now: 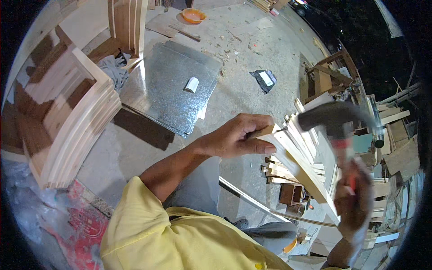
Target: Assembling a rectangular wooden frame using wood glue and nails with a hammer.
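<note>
My left hand (pixel 243 135) is closed around the near-left end of a pale wooden piece (pixel 303 168), thumb along its side and fingers over the top. That piece slants down toward the lower right. At its gripped end, a small dark nail-like bit sticks out close to my fingers. Raised at the right is my right hand (pixel 353 193), wrapped around the red-and-pale handle of a hammer (pixel 330 120). The hammer's dark head hangs above and to the right of the wood's end, apart from it. Both hammer and right hand are smeared by motion.
Stacked wooden frames (pixel 83 119) stand at left. Shiny metal sheets (pixel 173 81) carry a small white piece. Wood strips (pixel 281 170) and a small brown box (pixel 291 194) lie beyond the held piece. An orange bowl (pixel 193 16), a black packet (pixel 264 81) and scrap wood (pixel 396 135) lie farther off.
</note>
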### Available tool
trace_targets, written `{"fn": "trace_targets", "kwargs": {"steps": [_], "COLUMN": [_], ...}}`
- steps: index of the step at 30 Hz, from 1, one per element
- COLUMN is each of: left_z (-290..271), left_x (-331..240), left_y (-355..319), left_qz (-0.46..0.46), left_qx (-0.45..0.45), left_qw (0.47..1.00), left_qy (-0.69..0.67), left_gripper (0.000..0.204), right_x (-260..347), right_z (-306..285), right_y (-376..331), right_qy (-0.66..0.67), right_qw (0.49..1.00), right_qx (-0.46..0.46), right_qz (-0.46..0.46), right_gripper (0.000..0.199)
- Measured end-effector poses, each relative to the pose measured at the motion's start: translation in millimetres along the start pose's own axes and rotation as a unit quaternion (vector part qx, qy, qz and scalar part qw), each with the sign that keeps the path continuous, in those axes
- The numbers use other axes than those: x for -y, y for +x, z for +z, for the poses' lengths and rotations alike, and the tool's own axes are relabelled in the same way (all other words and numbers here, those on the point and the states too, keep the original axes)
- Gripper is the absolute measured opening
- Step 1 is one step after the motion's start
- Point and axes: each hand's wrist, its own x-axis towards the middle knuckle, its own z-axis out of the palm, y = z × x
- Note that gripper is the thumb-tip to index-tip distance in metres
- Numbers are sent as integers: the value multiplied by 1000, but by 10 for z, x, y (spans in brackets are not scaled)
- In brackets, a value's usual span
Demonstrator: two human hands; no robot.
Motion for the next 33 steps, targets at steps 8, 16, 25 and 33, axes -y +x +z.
{"fn": "trace_targets", "kwargs": {"steps": [8, 16, 25, 33], "left_z": [13, -2, 25, 96], "left_x": [28, 18, 23, 68], "left_y": [5, -10, 4, -166], "left_qz": [3, -5, -1, -22], "left_qx": [-2, -5, -10, -107], "left_qw": [1000, 999, 1000, 991], "left_qy": [11, 39, 24, -72], "left_gripper": [27, 28, 31, 26], "right_x": [48, -26, 343, 354], "right_z": [-112, -236, 225, 345], "right_y": [12, 182, 115, 89], "right_qy": [462, 365, 42, 379], "right_qw": [882, 931, 996, 915], "right_qx": [-83, 10, 58, -136], "right_qz": [-48, 24, -45, 36], "right_gripper": [29, 51, 49, 67]}}
